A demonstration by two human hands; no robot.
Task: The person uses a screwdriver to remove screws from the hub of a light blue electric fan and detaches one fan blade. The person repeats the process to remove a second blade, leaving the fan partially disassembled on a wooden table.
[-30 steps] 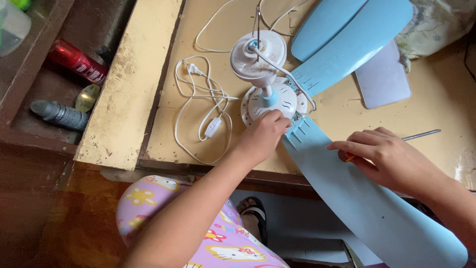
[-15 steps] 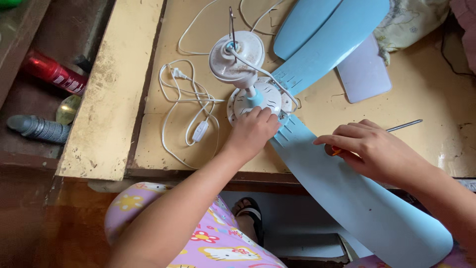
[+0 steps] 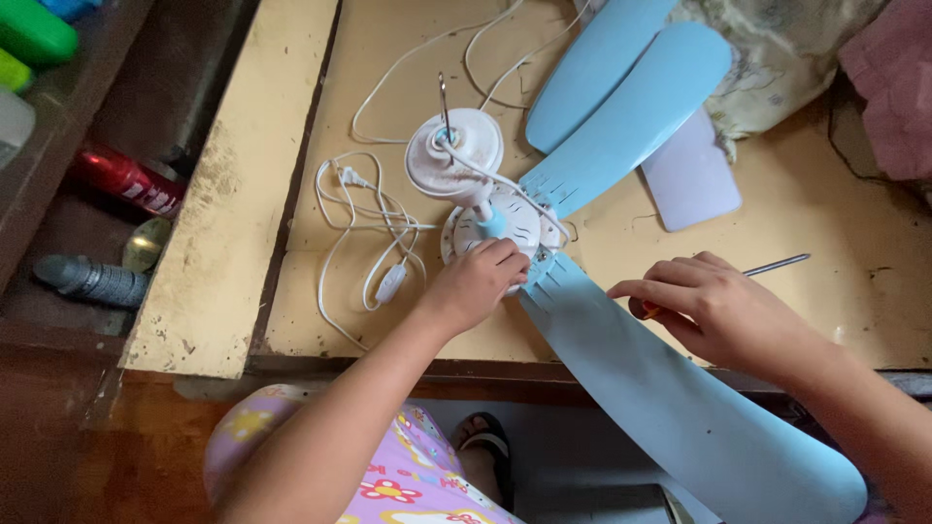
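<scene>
Left hand [image 3: 478, 283]: fingers closed on fan hub [image 3: 505, 225], blade [image 3: 670, 388] just right. Right hand [image 3: 723, 309]: gripped screwdriver [image 3: 767, 267] over blade.

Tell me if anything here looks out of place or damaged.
The fan's long blue blade overhangs the table edge unsupported. The white cord lies in a loose tangle, and the yellow tabletop is chipped and stained.

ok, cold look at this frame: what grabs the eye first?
The small ceiling fan lying mid-table, its long light-blue blade running off the near edge toward lower right. The left hand rests on the white hub; the right hand sits on that blade gripping a screwdriver, shaft pointing right. A white power cord tangles left of the hub.
</scene>
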